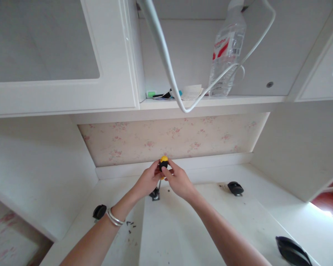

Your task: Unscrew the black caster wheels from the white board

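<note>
A screwdriver (164,163) with a yellow and black handle stands upright between my two hands, its shaft pointing down. My left hand (150,178) has its fingers closed round the handle from the left. From the right, my right hand (179,179) closes on the same handle. The shaft reaches down to a black caster (154,194) with a metal plate, lying against the white panel (183,229); the tip's exact contact is too small to make out. A silver bangle (115,218) circles my left wrist.
More black casters sit at the left (99,211), right (235,188) and lower right (292,251). Several small dark screws (130,224) lie left of the panel. Overhead is a shelf (238,99) with a plastic bottle (224,55); a white cable (166,59) hangs in front.
</note>
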`<state>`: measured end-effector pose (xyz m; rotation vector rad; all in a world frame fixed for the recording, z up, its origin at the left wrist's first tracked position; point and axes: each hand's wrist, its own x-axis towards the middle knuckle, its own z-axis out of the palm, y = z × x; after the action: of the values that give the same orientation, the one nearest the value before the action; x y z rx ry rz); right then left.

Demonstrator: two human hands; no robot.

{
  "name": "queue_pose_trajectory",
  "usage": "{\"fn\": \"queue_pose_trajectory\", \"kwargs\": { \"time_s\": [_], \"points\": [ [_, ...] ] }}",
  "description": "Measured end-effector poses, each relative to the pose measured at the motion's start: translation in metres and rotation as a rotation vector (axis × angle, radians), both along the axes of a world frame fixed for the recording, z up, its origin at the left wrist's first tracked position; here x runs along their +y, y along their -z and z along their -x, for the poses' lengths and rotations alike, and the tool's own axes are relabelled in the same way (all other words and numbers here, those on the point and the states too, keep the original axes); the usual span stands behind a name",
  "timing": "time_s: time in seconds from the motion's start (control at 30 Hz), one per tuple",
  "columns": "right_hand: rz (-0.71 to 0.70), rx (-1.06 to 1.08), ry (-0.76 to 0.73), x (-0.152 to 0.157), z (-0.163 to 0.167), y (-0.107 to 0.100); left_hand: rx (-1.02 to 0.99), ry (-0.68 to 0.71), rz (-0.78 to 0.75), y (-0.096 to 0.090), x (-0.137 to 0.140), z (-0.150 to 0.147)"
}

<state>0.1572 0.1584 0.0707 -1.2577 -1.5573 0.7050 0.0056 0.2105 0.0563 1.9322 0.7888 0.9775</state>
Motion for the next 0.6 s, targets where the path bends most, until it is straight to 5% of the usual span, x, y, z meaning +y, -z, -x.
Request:
{"fn": "queue_pose_trajectory", "kwargs": {
  "time_s": [0.33,0.6],
  "points": [
    [-0.021,0.244,0.093,0.006,0.019,0.035,0.021,-0.166,-0.058,0.001,-0.007,-0.004],
    [0.203,0.259,0.099,-0.017,-0.005,0.055,0.087,-0.357,-0.125,0.002,0.0,-0.004]
  ]
}}
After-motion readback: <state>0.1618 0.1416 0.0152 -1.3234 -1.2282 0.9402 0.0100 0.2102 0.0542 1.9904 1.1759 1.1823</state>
